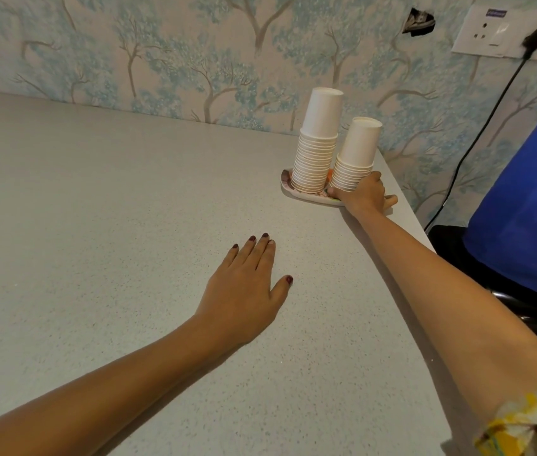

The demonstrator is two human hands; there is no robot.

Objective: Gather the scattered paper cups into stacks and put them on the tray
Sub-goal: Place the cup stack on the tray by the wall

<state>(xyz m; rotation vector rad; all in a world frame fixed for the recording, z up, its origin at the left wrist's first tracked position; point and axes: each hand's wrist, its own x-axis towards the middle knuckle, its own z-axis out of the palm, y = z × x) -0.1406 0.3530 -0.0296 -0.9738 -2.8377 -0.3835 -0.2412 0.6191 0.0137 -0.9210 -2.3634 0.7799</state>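
Two upside-down stacks of white paper cups stand on a small patterned tray at the far right corner of the grey table. The taller stack is on the left, the shorter stack on the right. My right hand reaches to the base of the shorter stack, its fingers curled round the lowest cups at the tray's near edge. My left hand lies flat on the table in the middle, fingers straight, holding nothing.
The grey speckled table ends at a wallpapered wall behind the tray and at an edge on the right. A blue object and a black cable from a wall socket sit beyond that right edge.
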